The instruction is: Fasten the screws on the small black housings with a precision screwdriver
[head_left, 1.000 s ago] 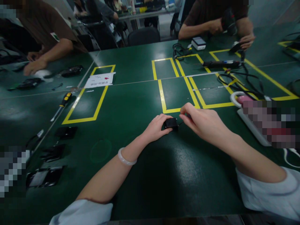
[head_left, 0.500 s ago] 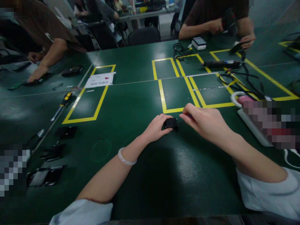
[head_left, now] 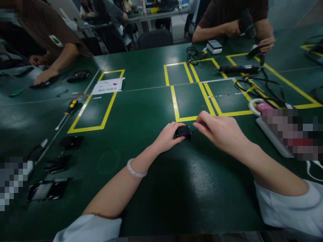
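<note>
A small black box-shaped part (head_left: pixel 184 132) with small studs on its right side rests at the table's middle. My left hand (head_left: pixel 168 137) is closed around its left side, thumb in front and fingers behind. To the right, my right hand (head_left: pixel 219 131) is closed in a pinch. From its fingertips a thin dark rod (head_left: pixel 193 131) points toward the part's right side. Most of that rod is hidden by the fingers, so I cannot tell its kind, nor whether its tip touches the part.
On the left lie a yellow-and-black screwdriver (head_left: pixel 72 107), several black parts (head_left: pixel 71 142) and a white paper (head_left: pixel 108 86). Yellow tape (head_left: pixel 188 119) marks the green table. Cables (head_left: pixel 267 85) and an electric screwdriver (head_left: pixel 239 69) lie at right. Two co-workers (head_left: pixel 60 53) work across the table.
The black part has shifted very slightly left in my left hand. My right hand stays almost still. The co-worker at left has moved a hand a little to the right.
</note>
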`<control>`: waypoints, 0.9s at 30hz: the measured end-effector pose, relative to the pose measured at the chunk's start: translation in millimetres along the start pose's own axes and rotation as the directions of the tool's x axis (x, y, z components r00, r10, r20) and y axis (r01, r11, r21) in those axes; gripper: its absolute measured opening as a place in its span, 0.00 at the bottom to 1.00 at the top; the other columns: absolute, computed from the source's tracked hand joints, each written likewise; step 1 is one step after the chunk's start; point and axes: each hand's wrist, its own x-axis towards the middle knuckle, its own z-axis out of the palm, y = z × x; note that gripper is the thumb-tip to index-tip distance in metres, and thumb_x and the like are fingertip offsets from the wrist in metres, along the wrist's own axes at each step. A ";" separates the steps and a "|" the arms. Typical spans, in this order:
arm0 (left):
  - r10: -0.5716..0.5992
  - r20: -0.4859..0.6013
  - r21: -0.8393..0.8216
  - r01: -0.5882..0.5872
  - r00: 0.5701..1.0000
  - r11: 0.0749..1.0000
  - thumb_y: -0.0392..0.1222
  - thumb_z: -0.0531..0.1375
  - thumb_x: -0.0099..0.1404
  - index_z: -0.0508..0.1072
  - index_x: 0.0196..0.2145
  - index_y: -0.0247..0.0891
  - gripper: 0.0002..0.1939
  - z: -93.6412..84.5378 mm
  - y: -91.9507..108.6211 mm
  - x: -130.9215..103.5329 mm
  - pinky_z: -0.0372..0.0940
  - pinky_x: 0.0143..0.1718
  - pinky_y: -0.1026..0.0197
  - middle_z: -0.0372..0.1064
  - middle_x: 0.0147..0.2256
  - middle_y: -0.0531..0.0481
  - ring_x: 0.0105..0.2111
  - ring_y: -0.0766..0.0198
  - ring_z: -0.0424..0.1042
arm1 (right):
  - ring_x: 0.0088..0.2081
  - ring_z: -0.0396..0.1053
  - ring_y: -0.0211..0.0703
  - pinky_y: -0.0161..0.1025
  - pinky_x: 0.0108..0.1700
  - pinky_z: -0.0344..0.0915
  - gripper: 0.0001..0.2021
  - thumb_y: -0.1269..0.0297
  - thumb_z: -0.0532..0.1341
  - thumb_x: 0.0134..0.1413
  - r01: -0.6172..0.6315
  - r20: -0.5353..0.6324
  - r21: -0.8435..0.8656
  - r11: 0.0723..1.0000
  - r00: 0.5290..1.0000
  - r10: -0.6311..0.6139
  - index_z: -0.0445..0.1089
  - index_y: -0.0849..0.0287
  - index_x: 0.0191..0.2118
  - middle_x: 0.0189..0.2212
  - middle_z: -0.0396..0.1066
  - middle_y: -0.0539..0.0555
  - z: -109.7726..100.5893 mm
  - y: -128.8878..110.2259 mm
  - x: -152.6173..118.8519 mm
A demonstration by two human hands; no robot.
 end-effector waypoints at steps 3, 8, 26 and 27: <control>-0.008 0.001 -0.006 0.008 1.000 1.000 0.43 0.59 0.65 0.63 0.54 0.40 0.20 0.1 0.6 0.2 0.60 0.54 0.52 0.65 0.50 0.45 0.51 0.54 0.65 | 0.26 0.70 0.42 0.36 0.25 0.50 0.11 0.59 0.48 0.64 -0.015 -0.012 -0.006 1.000 1.000 0.015 0.63 0.58 0.41 0.27 0.73 0.52 0.9 -0.2 1.1; -0.007 0.002 -0.010 0.007 1.000 1.000 0.43 0.59 0.65 0.62 0.55 0.40 0.21 -0.1 1.2 0.2 0.60 0.54 0.51 0.64 0.51 0.44 0.52 0.53 0.64 | 0.26 0.69 0.42 0.37 0.26 0.51 0.10 0.62 0.49 0.62 -0.011 -0.035 0.011 1.000 0.999 0.011 0.63 0.59 0.43 0.27 0.73 0.51 0.9 -0.1 3.8; -0.002 -0.001 0.004 0.002 1.000 1.000 0.42 0.59 0.64 0.63 0.54 0.41 0.20 0.5 -0.1 0.2 0.61 0.52 0.53 0.65 0.50 0.45 0.50 0.54 0.65 | 0.25 0.69 0.41 0.37 0.26 0.50 0.10 0.61 0.48 0.63 0.020 -0.036 0.060 0.998 0.999 -0.017 0.63 0.58 0.42 0.27 0.73 0.51 2.4 3.9 8.2; -0.002 -0.001 0.004 0.002 1.000 1.000 0.42 0.59 0.64 0.63 0.54 0.41 0.20 0.7 -0.4 0.2 0.61 0.52 0.53 0.65 0.50 0.45 0.50 0.54 0.65 | 0.25 0.68 0.41 0.37 0.26 0.50 0.10 0.60 0.48 0.64 0.024 -0.034 0.059 0.998 0.999 -0.022 0.63 0.58 0.41 0.26 0.72 0.50 2.3 4.1 8.3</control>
